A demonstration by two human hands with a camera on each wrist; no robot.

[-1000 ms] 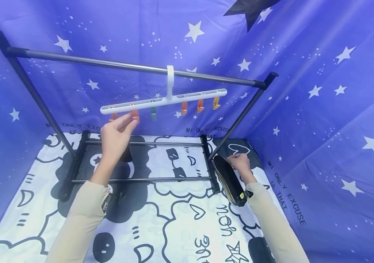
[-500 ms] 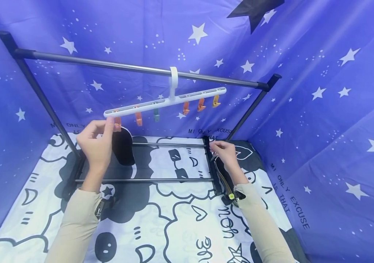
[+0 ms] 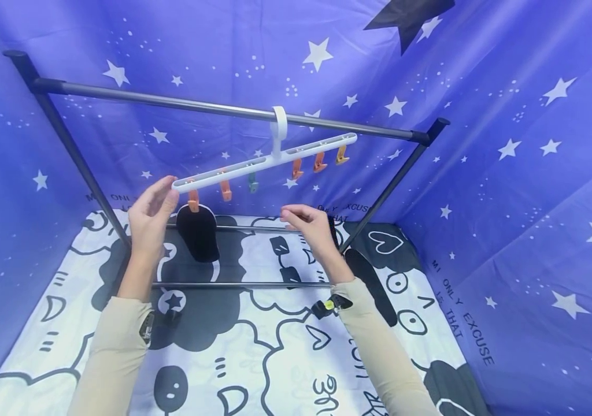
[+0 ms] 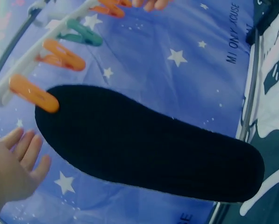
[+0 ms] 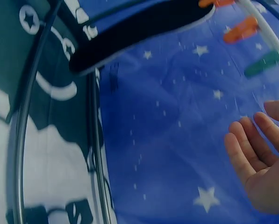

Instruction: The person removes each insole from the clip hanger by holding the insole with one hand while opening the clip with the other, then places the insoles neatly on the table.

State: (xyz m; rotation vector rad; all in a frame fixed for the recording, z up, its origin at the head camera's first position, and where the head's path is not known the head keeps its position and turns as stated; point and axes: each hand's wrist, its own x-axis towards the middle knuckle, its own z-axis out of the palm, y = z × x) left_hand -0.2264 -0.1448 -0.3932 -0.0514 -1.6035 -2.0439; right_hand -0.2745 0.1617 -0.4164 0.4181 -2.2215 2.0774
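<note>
A black insole [image 3: 198, 234] hangs from the leftmost orange clip [image 3: 193, 199] of a white clip hanger [image 3: 270, 160]. My left hand [image 3: 148, 216] is at that end of the hanger, fingertips right beside its tip. In the left wrist view its fingers are loosely spread near the insole's clipped end and grip nothing. My right hand [image 3: 309, 228] is raised below the hanger's middle, its fingers relaxed and holding nothing, as the right wrist view also shows. A second black insole [image 3: 371, 286] lies on the patterned cloth at the right, partly behind the right forearm.
The hanger hooks over the top bar [image 3: 187, 104] of a dark metal rack, and its left end tilts down. Its other clips, orange, a green one [image 3: 253, 182] and a yellow one [image 3: 341, 155], hang free. A blue star-print curtain [image 3: 509, 190] stands behind and beside the rack.
My left hand has moved left from the second clip, touched the leftmost one, and let go. My right hand has left the lying insole, moving left and up. The hanger's left end has swung slightly.
</note>
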